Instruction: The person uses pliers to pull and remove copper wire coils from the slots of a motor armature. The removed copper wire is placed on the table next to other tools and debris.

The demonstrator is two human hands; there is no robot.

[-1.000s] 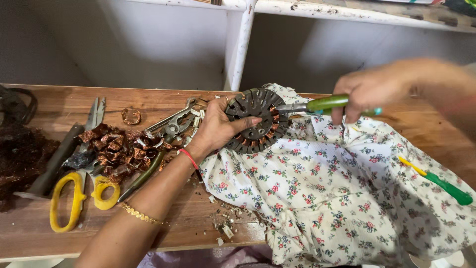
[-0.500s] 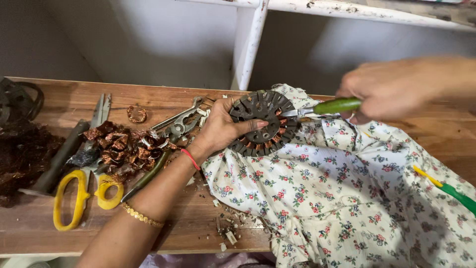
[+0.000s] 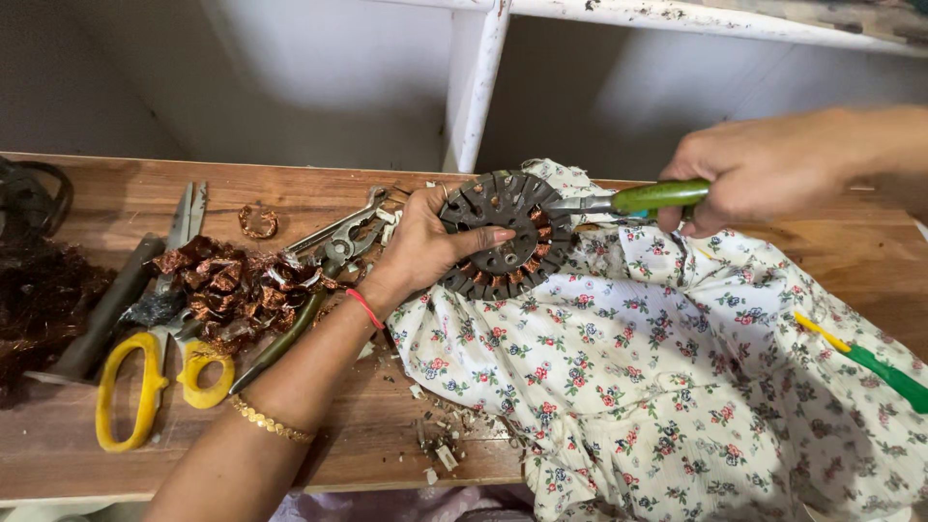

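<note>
Left hand (image 3: 425, 246) closed around a round dark motor core (image 3: 503, 235), thumb across its face, fingers behind the rim; core held tilted up on edge, above the near edge of a flowered cloth (image 3: 667, 387). Copper windings show between the core's metal teeth on the right and lower side. Red thread at the left wrist, gold bangle further up the forearm. Right hand (image 3: 764, 169) wrapped tight around the green handle of a pair of pliers (image 3: 628, 201); metal nose of the pliers meets the core at its upper right rim, cannot tell whether the nose has hold of wire there. Cloth spreads over the right half of a wooden table (image 3: 319, 435). On the cloth at far right, a green and yellow tool (image 3: 870, 360), well apart from both hands. Left of the core on the bare wood: a pile of cut copper wire (image 3: 232, 285), a second pair of pliers (image 3: 338, 242) lying beside it, a small copper coil (image 3: 258, 221) near the back edge, yellow-handled scissors (image 3: 155, 367) with blades pointing away. Dark tangled wire (image 3: 39, 300) at the far left edge. Small pale scraps (image 3: 440, 449) scattered on the wood below the left wrist.
</note>
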